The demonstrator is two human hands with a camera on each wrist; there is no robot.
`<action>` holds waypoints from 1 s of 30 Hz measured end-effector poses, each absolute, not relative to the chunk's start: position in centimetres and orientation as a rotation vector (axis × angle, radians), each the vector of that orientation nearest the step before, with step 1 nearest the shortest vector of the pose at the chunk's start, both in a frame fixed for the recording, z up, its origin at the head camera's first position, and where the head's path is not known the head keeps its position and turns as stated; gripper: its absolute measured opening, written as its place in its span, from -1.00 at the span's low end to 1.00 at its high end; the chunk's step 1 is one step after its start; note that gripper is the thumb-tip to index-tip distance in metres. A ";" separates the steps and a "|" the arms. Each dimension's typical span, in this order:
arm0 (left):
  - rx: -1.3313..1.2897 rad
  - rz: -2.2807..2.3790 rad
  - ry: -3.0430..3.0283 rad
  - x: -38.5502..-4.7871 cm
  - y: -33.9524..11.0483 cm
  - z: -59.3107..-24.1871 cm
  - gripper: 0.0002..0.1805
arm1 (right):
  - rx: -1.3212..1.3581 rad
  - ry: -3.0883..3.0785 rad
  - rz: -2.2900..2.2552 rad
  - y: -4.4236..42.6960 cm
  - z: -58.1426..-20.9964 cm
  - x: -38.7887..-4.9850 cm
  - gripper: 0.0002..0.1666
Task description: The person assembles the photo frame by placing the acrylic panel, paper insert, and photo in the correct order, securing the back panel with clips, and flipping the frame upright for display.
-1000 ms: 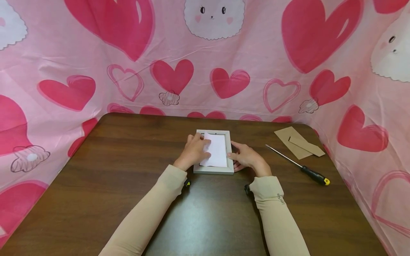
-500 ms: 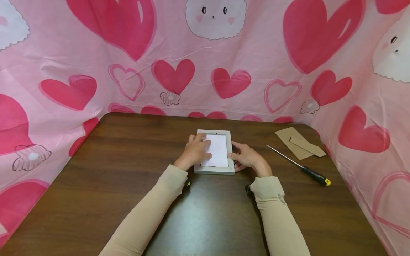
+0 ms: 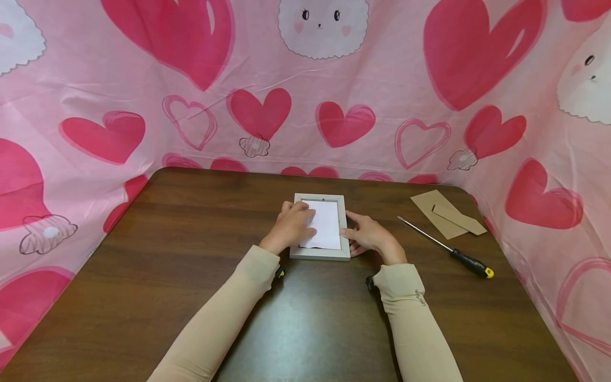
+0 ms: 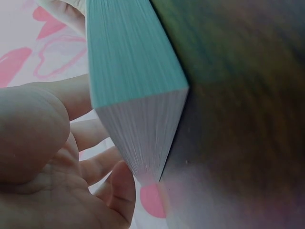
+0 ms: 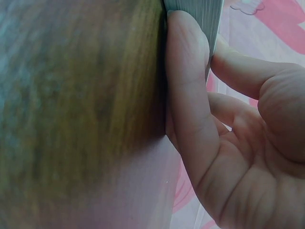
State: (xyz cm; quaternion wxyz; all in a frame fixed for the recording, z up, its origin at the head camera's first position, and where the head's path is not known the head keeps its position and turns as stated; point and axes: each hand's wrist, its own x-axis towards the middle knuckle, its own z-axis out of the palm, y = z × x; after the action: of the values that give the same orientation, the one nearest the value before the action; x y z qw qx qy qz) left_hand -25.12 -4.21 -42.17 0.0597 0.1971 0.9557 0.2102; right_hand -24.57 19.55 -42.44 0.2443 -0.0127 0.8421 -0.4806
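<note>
A white picture frame (image 3: 346, 233) lies on the brown table, a white sheet of paper (image 3: 326, 225) within its opening. My left hand (image 3: 288, 228) reaches over the frame's left side, fingers and thumb touching the paper's left part and hiding it. In the left wrist view, the left hand (image 4: 52, 143) is beside a corner of the frame (image 4: 138, 57). With thumb on the right rail and fingers along the outer side, my right hand (image 3: 369, 236) holds the frame. The right wrist view has a finger of the right hand (image 5: 228, 133) against the frame's side (image 5: 202, 14).
Right of the frame lies a screwdriver (image 3: 470, 262) with a black and yellow handle. Behind it are a brown board (image 3: 431, 199) and a narrower brown piece (image 3: 460, 218) overlapping it. Pink heart-patterned cloth (image 3: 348, 69) hangs around the table (image 3: 215, 212).
The paper's raised upper left edge has gone down, and the sheet now lies flatter inside the frame. My left fingers shifted slightly over it. The right hand stays at the frame's side.
</note>
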 end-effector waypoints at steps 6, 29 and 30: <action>0.606 0.645 2.900 -25.1 -4.2 -42.2 -0.40 | -0.040 2.305 -1.301 19.6 -42.5 -24.6 -0.08; 0.543 0.947 2.858 -25.9 -6.2 -41.3 -0.39 | -0.031 2.294 -1.304 19.6 -42.5 -24.7 -0.07; 0.534 0.969 2.848 -26.0 -6.5 -41.3 -0.38 | -0.030 2.292 -1.305 19.6 -42.5 -24.7 -0.07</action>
State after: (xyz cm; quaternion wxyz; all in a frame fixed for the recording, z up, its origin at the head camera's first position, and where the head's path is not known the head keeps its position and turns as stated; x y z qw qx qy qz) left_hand -25.99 -6.45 -41.26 0.0429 0.1747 0.9312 0.3169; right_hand -24.65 19.55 -42.55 0.2492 -0.0112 0.8415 -0.4792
